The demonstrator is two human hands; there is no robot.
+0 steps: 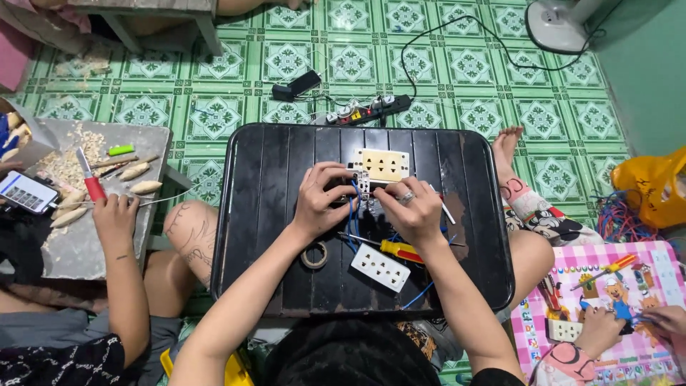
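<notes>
Close to the person, on the black tray [271,214] across their lap, lies a white socket plate [380,267]. Just beside it lies a screwdriver with a yellow and red handle [400,250]. A roll of tape [314,255] sits a bit to the left. Blue wires [353,214] run over the tray between these things.

A little further up, both hands meet in the middle of the tray. The left hand [318,202] has its fingers curled shut around a small white switch part [363,183], and the blue wires go into it. The right hand [414,209] pinches the same part from the other side, fingers closed tight, with a ring on one finger. The part is held up just over the tray, right in front of a cream socket plate [384,165] that lies flat on the tray.

To do this well, I think the hands should hold the small part still and keep the wire ends straight, so they do not slip out. The screwdriver lies near, which is good, because it is easy to reach.

Off to the left, another person's hand [114,218] holds a tool with a red handle [93,187] over a grey board [78,250] with small wood pieces [136,171]. On the right, a small hand [599,330] rests on a pink checked mat [643,300].

Far away on the green tiled floor [464,71] lie a black power strip [368,111] and a white fan base [561,25].
</notes>
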